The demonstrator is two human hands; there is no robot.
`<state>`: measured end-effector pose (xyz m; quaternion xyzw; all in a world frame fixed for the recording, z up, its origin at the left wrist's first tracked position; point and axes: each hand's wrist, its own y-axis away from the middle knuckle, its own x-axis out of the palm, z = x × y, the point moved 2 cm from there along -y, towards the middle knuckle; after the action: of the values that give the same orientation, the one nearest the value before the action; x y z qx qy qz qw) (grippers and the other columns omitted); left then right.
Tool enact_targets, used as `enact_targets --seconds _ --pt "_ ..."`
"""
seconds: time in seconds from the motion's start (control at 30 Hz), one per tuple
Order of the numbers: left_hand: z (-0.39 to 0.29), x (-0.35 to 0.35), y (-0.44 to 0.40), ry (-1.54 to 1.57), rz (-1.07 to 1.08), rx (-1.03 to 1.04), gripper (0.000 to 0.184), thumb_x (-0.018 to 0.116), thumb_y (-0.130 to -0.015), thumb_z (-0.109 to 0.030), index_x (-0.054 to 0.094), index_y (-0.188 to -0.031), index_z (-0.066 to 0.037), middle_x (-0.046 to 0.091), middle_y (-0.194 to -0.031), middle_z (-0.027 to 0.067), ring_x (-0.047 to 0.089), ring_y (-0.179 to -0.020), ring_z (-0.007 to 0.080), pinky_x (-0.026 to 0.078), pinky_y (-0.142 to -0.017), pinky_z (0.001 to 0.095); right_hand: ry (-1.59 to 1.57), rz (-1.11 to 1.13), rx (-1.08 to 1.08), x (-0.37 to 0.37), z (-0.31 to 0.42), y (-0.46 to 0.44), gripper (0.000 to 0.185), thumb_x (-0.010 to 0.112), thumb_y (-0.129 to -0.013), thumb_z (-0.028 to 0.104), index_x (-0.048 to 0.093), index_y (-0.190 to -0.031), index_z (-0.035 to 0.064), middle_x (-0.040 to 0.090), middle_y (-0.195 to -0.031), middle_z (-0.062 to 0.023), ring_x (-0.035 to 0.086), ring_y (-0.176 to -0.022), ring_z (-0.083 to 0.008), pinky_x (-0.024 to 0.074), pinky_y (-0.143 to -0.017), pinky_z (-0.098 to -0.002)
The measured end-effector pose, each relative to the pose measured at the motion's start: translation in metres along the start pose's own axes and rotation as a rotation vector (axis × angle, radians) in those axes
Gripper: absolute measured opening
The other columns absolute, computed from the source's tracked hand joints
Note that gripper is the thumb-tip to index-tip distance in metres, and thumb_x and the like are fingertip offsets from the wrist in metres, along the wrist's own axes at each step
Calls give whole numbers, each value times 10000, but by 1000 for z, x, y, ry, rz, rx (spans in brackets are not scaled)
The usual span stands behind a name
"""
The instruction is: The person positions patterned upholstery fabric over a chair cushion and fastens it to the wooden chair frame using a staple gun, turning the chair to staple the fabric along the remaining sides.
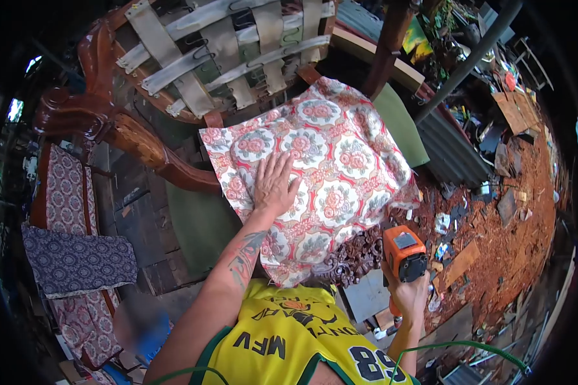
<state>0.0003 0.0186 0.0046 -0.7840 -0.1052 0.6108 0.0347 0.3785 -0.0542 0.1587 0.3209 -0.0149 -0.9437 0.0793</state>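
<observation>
My left hand [276, 183] lies flat, fingers spread, on a floral upholstery fabric [332, 200] in red, white and grey. The fabric drapes over a wooden chair frame, and whatever is under it is hidden. Carved dark wood [353, 260] shows past its near edge. My right hand [410, 298] is wrapped round the handle of an orange and black staple gun [404, 251], held beside the fabric's lower right corner. Behind the fabric, woven webbing straps [228, 54] and springs cross the chair's back frame; a curved wooden armrest [151, 147] is at the left.
A green hose [469, 344] curves across the lower right. Green cloth [395, 122] hangs by the chair's right side. At left, dark blue patterned fabric [80, 263] lies over another floral piece. Scraps and debris litter the reddish ground [514, 237] at right.
</observation>
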Motion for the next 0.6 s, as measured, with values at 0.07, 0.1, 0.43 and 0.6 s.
enact_targets --seconds 0.07,0.1,0.43,0.6 --pt "1 6 -1 -43 5 2 657 507 -1086 -407 404 -1638 -65 392 -1703 141 268 -1614 356 123 -1333 536 -15 11 90 1 0 4 228 830 -892 147 748 -1053 7 659 -671 -31 579 -511 -127 450 -498 -336" --pt "2 8 -3 -27 17 4 657 507 -1086 -407 404 -1638 -65 392 -1703 141 268 -1614 356 123 -1333 536 -45 29 161 2 0 4 234 831 -892 143 746 -1063 8 641 -657 -25 563 -499 -117 432 -481 -330" --pt "3 29 -81 0 177 159 701 420 -1109 -458 296 -1688 -82 313 -1746 142 239 -1627 362 97 -1334 566 4 -52 216 39 57 -36 204 821 -895 144 715 -1006 9 636 -651 -6 582 -497 -112 434 -475 -306" --pt "-4 50 -125 27 154 200 742 411 -1113 -458 199 -1715 -80 248 -1772 135 191 -1641 369 97 -1339 555 -18 -125 194 64 101 -71 202 813 -905 152 725 -1015 8 639 -648 -6 592 -504 -111 438 -480 -300"
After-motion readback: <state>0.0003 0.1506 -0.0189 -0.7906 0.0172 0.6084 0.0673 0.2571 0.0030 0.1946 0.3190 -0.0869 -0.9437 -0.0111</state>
